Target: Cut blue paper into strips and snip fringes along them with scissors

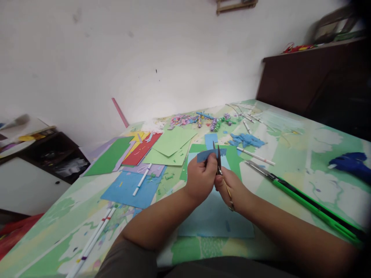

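My left hand (200, 175) pinches a small strip of blue paper (203, 155), whose right end shows fringe-like cuts. In my right hand (232, 189) is a pair of scissors (219, 161), blades pointing up and parted around the strip. Both hands are close together above a light blue sheet (214, 220). Just beyond them a small blue paper piece (211, 139) lies flat. To its right is a heap of fringed blue paper pieces (247, 140).
A green utility knife (313, 204) lies at the right, with a blue glue gun (350, 162) behind it. Coloured sheets (113, 154) spread at the left. White sticks (94, 239) lie front left. Paper scraps (184, 120) and curled paper pieces (217, 124) cover the back.
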The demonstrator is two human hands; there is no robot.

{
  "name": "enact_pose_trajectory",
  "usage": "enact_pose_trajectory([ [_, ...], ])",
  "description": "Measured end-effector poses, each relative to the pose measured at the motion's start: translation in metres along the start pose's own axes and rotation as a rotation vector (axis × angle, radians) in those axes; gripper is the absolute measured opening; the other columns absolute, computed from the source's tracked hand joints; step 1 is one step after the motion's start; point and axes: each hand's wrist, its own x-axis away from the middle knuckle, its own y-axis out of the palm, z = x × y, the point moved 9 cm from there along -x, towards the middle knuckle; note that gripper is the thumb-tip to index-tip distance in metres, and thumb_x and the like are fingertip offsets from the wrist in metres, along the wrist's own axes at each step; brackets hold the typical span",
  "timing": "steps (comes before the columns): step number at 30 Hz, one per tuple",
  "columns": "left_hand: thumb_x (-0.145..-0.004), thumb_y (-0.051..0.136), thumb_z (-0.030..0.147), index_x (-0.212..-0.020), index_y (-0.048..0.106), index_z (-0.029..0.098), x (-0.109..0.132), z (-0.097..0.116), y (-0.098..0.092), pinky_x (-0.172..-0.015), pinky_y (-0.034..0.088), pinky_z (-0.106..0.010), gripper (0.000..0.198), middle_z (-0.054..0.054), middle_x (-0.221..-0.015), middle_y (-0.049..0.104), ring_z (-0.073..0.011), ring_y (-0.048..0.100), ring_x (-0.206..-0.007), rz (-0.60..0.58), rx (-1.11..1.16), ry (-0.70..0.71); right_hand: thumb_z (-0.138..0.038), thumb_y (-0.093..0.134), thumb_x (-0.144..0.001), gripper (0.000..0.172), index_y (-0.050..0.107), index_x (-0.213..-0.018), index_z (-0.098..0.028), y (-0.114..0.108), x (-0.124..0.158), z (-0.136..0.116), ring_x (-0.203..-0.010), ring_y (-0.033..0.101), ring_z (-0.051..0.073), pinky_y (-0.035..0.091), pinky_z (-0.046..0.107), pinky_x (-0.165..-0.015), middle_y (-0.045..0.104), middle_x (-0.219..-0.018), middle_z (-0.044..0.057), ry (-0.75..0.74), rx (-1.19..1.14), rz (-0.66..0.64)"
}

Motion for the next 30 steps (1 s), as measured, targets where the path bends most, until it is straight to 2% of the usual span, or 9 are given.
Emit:
enact_pose_trajectory([
  [4,-0.079,0.04,0.036,-0.049,0.042,0.017,0.0,0.001,0.001,-0.054,0.035,-0.022,0.035,0.003,-0.048,0.04,-0.0091,0.041,-0.051,-0.007,0.001,0.003,-0.068,0.013,-0.076,0.056,0.038,-0.067,-0.018,-0.001,0.0,0.001,-0.05,0.041,0.012,0.032,0.025,-0.044,0.046,-0.057,0.001,-0.015,0.003,0.008],
  [10,-0.078,0.041,0.038,-0.043,0.037,0.017,0.0,-0.001,0.0,-0.049,0.034,-0.021,0.041,0.003,-0.043,0.038,-0.009,0.04,-0.048,0.003,0.031,-0.02,-0.069,0.014,-0.075,0.057,0.039,-0.067,-0.018,0.001,0.0,0.001,-0.05,0.041,0.012,0.032,0.025,-0.044,0.045,-0.056,0.001,-0.015,-0.023,-0.008],
  [15,-0.077,0.042,0.041,-0.04,0.035,0.017,0.001,-0.008,0.002,-0.043,0.03,-0.021,0.044,0.004,-0.04,0.034,-0.0072,0.034,-0.041,-0.026,0.084,-0.092,-0.069,0.014,-0.075,0.056,0.037,-0.064,-0.019,0.001,-0.002,-0.005,-0.047,0.039,0.011,0.031,0.024,-0.043,0.043,-0.053,-0.001,-0.032,-0.029,-0.026],
  [20,-0.077,0.04,0.041,-0.043,0.038,0.017,0.002,-0.015,0.007,-0.041,0.028,-0.021,0.042,0.004,-0.041,0.035,-0.0068,0.033,-0.041,-0.054,0.165,-0.133,-0.066,0.017,-0.077,0.054,0.041,-0.069,-0.018,0.0,-0.002,-0.006,-0.048,0.04,0.011,0.032,0.024,-0.045,0.045,-0.055,-0.001,-0.035,-0.036,-0.027],
  [26,-0.078,0.039,0.045,-0.045,0.041,0.016,0.002,-0.012,-0.001,-0.043,0.031,-0.02,0.043,0.002,-0.043,0.041,-0.008,0.038,-0.044,0.014,0.1,-0.103,-0.067,0.02,-0.076,0.054,0.042,-0.072,-0.018,0.003,0.0,-0.004,-0.054,0.043,0.014,0.037,0.028,-0.049,0.049,-0.062,0.003,-0.035,-0.071,-0.045],
  [30,-0.079,0.039,0.04,-0.044,0.042,0.017,0.001,-0.001,-0.001,-0.047,0.035,-0.021,0.042,0.002,-0.045,0.044,-0.0092,0.042,-0.047,-0.023,0.017,-0.026,-0.065,0.02,-0.077,0.05,0.04,-0.071,-0.019,0.003,0.001,-0.004,-0.054,0.043,0.014,0.038,0.029,-0.051,0.047,-0.063,0.002,-0.039,-0.066,-0.045],
])
